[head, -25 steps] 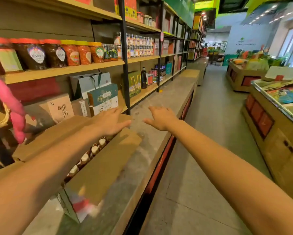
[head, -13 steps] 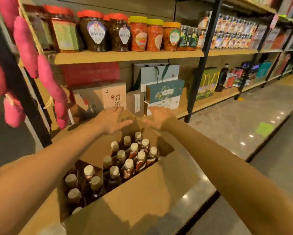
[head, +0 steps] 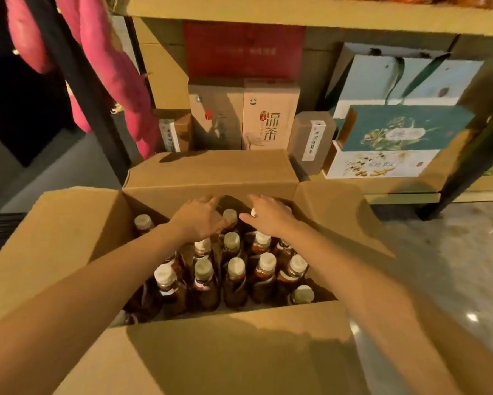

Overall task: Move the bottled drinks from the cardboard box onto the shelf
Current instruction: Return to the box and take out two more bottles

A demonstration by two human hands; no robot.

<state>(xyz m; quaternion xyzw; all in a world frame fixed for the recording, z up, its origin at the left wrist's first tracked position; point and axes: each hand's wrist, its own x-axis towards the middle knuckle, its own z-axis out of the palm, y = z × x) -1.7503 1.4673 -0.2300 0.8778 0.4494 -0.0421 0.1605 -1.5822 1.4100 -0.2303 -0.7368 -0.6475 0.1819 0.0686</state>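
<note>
Head: two hands [head: 198, 221] [head: 271, 218], one cardboard box [head: 211, 173].

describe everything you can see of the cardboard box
The cardboard box is plain brown card, open at the top with all four flaps spread outward; the far flap rises toward the shelf. It sits upright on a glossy grey ledge in front of that shelf. Inside, bottles with pale caps and dark contents stand upright in rows, nearly filling it. The left hand and right hand reach in over the far rows, fingers extended; whether they touch the card cannot be told.
</note>
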